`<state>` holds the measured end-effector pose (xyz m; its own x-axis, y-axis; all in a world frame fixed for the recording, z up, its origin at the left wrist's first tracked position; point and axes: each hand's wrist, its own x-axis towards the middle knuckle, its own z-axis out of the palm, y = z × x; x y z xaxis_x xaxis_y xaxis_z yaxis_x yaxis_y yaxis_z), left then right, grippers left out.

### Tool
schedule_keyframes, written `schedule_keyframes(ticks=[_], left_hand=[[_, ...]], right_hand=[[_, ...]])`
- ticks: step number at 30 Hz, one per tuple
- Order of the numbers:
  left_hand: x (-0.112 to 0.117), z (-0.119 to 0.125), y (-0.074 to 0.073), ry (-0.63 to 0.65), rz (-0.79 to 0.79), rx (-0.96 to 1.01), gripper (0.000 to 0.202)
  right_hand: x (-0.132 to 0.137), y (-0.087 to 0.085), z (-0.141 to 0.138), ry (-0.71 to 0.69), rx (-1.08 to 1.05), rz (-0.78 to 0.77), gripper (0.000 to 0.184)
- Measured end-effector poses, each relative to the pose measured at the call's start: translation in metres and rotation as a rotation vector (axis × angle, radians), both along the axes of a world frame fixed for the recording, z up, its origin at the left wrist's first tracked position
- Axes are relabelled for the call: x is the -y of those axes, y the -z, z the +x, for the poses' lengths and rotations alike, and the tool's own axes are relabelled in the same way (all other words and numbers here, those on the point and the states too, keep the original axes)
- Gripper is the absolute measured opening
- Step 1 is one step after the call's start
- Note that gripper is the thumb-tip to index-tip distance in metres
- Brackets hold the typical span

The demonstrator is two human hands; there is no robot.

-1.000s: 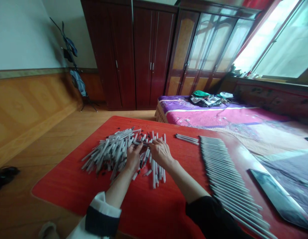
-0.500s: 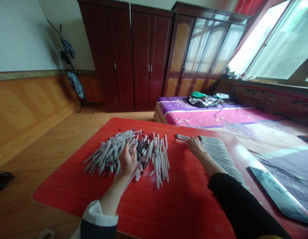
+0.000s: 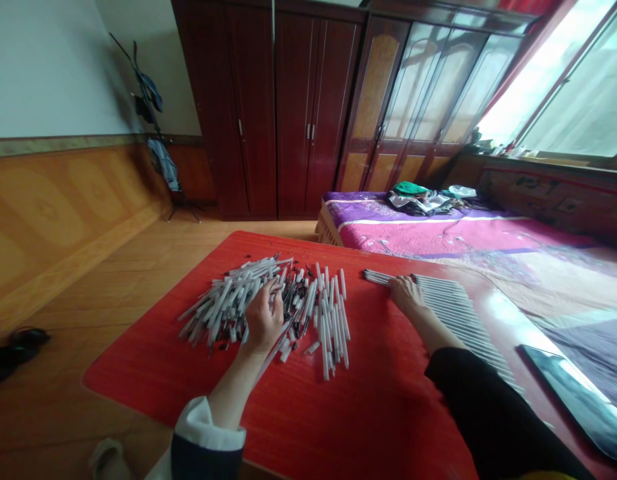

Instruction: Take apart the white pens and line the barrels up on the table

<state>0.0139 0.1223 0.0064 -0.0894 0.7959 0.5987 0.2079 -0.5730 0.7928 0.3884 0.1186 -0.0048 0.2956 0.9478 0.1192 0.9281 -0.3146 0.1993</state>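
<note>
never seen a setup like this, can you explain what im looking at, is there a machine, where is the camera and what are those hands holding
There is no machine: each grip is a person's bare hand. All the pictures come from one camera worn on that person's head, looking forward and down.

On the red table lies a jumbled pile of pale tubes with dark bits among them. Beside it are more loose pale tubes, and further right, a neat row of pen-like sticks. A flat, dark, glossy slab lies near the right edge.

The left grip is at the pile; the right grip is at the far end of the row. Whether either holds anything is too small to tell.
</note>
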Motion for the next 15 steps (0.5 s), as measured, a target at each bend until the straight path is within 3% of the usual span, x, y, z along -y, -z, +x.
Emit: schedule_keyframes(ticks=[4, 7, 10, 15], left_hand=[[-0.002, -0.003, -0.001, -0.08, 0.078, -0.148, 0.03], [-0.002, -0.004, -0.001, -0.13, 0.112, -0.211, 0.028], [-0.003, -0.004, -0.003, -0.135, 0.088, -0.15, 0.026], [-0.007, -0.006, -0.004, -0.168, 0.077, -0.055, 0.024]], right_hand=[[0.002, -0.004, -0.002, -0.002, 0.011, 0.015, 0.027], [0.005, -0.01, -0.024, -0.036, 0.008, 0.076, 0.029], [0.013, -0.015, -0.077, -0.22, -0.092, 0.183, 0.026], [0.045, -0.019, -0.2, -0.787, -0.25, 0.153, 0.02]])
